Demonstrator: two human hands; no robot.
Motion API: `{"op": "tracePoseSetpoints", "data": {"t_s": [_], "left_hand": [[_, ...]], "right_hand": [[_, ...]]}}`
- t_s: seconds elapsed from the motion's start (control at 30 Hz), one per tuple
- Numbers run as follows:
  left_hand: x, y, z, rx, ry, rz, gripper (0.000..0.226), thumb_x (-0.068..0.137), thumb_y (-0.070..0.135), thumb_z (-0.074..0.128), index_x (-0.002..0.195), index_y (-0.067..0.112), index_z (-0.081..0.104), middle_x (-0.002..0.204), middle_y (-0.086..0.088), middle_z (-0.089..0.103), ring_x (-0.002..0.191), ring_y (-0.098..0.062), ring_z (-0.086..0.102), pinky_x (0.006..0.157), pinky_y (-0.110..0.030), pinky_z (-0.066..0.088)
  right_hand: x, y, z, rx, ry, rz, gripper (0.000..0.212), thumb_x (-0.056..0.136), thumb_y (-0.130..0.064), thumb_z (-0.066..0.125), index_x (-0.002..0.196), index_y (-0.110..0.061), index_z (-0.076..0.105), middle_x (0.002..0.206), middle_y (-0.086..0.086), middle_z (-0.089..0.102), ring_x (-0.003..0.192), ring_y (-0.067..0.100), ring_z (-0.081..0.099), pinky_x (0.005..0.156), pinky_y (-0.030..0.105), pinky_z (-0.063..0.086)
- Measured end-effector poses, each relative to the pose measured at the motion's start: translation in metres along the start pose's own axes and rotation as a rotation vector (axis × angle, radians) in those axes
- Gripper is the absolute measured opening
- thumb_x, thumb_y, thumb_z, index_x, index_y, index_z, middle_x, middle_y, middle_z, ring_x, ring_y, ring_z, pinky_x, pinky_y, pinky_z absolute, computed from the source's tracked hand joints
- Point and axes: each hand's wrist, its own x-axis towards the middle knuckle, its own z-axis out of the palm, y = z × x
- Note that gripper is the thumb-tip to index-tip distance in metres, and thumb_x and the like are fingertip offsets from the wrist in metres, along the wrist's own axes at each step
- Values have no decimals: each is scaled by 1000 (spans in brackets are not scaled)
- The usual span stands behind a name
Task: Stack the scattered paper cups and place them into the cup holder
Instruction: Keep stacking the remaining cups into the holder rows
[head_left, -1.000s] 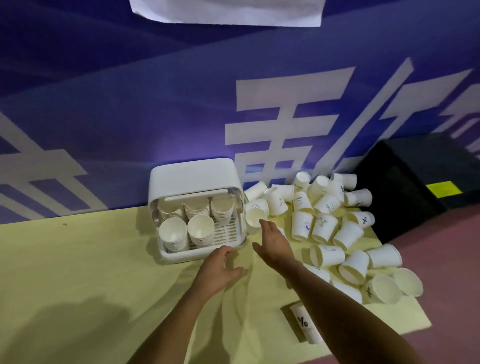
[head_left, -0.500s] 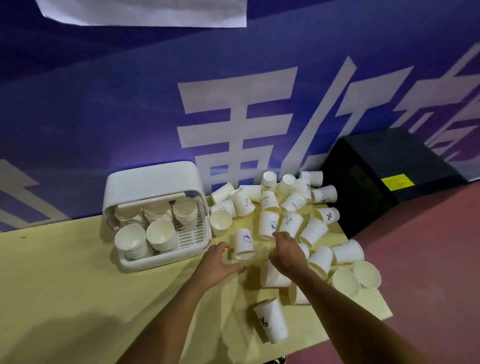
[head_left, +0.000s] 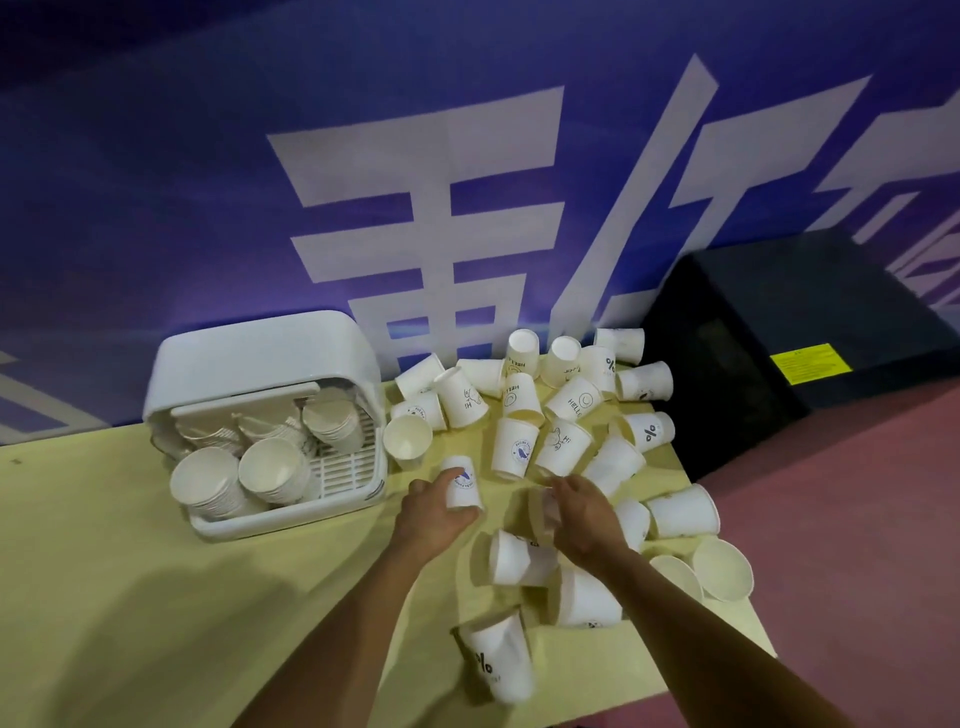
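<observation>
Several white paper cups (head_left: 563, 410) lie scattered, upright, upturned and on their sides, over the right half of a yellow table (head_left: 130, 597). My left hand (head_left: 431, 512) grips an upturned cup with a blue logo (head_left: 462, 483). Right beside it, my right hand (head_left: 582, 514) curls around a cup lying on its side (head_left: 540, 512). The white cup holder (head_left: 270, 353) stands to the left with its lid raised; several stacks of cups (head_left: 270, 470) sit inside.
A blue banner wall (head_left: 467, 182) with large white characters rises behind the table. A black box (head_left: 789, 312) with a yellow label stands right of the table on a reddish floor (head_left: 857, 519). A cup (head_left: 498, 660) lies near the table's front edge.
Both hands moved from in front of the holder to the right into the cup pile. The left hand closed on the logo cup and the right hand on a lying cup.
</observation>
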Motion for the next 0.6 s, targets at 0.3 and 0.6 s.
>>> {"op": "tracePoseSetpoints", "data": {"t_s": [0.3, 0.6], "left_hand": [[17, 8, 20, 42, 42, -45, 56, 87, 47, 62, 138, 49, 42, 125, -7, 45, 115, -32, 53, 103, -41, 43], [10, -3, 16, -125, 50, -57, 68, 79, 41, 66, 141, 47, 38, 123, -11, 49, 114, -33, 54, 101, -39, 46]], "right_hand": [[3, 11, 1, 33, 1, -61, 64, 77, -20, 71, 137, -21, 50, 113, 3, 56, 105, 26, 55, 80, 37, 51], [8, -2, -10, 204, 52, -148, 72, 74, -40, 81, 137, -18, 55, 123, 1, 62, 109, 24, 59, 90, 40, 52]]}}
